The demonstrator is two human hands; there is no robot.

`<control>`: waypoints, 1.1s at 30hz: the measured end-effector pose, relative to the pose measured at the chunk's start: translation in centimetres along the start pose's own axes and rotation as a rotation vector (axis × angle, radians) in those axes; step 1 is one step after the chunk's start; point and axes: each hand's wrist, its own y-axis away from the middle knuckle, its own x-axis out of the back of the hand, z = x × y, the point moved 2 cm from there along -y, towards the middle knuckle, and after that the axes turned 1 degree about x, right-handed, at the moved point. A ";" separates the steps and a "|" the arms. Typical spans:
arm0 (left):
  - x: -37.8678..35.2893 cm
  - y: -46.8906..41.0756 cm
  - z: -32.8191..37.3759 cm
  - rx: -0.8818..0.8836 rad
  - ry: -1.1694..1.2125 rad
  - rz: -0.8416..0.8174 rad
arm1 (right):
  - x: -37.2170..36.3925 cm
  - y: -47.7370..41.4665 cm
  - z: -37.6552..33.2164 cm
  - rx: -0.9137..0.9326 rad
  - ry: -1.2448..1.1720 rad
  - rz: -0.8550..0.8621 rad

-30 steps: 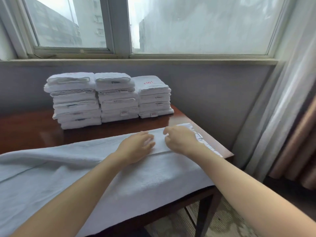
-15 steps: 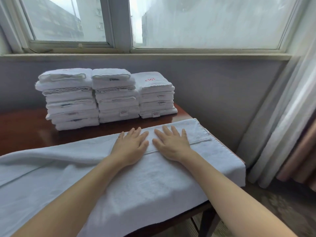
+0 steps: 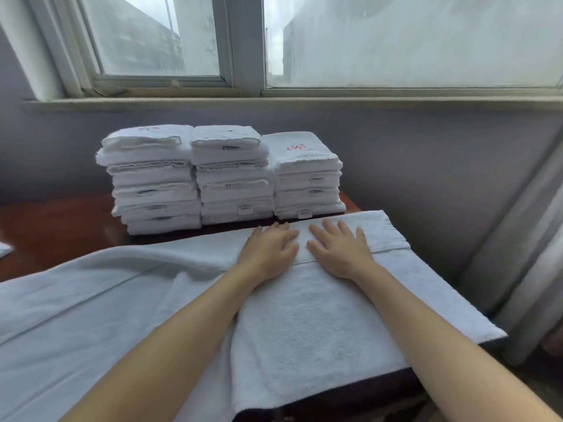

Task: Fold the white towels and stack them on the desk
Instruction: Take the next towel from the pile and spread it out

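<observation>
- Room: window (image 3: 158, 35) over a grey wall (image 3: 426, 153). Dark wood desk (image 3: 61, 226) sits under the sill.
- Far left edge: scrap of white cloth (image 3: 4, 248) on the desk, too cropped to identify.
- Work item: towel (image 3: 304, 315) lies lengthwise along the near side of the desk. Its left part is rumpled and runs out of frame. Its right part is doubled over, and its near edge hangs over the desk front.
- Back of desk: three piles of folded towels, touching side by side: left stack (image 3: 149, 181), middle stack (image 3: 231, 178), right stack (image 3: 304, 175). The right one looks lowest, so it is probably the next drop spot.
- Left hand (image 3: 269, 251): palm down on the towel, fingers straight and close together, tips near the far edge, just in front of the piles.
- Right hand (image 3: 339, 249): just beside it, palm down, fingers straight and slightly spread.
- Step, my read: flattening the fold.
- How to do it well: sweep out from the centre, left hand going left and right hand going right. Keep palms flat so the top layer doesn't drag.
- Check the hem (image 3: 390, 248) runs parallel to the edges before the next fold.
- Risk: the overhang may pull the terry off the desk, so keep weight on it.
- Far right: curtain (image 3: 518, 239), apart from the towel.
</observation>
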 end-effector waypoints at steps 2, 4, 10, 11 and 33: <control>0.9 1.4 0.0 0.010 0.077 0.053 | 0.3 0.5 -0.2 0.014 -0.012 0.020; 2.2 3.5 -0.8 0.008 0.073 0.110 | 0.7 1.1 -0.8 0.044 -0.072 0.118; 7.7 12.1 -7.3 0.050 0.125 0.334 | 1.4 2.8 -10.7 0.349 -0.411 0.300; 8.6 13.6 -8.6 0.073 0.121 0.373 | 1.3 3.0 -13.2 0.417 -0.437 0.283; 14.0 24.6 -23.3 0.363 -0.155 0.377 | -4.3 1.8 -34.2 0.830 -0.015 0.235</control>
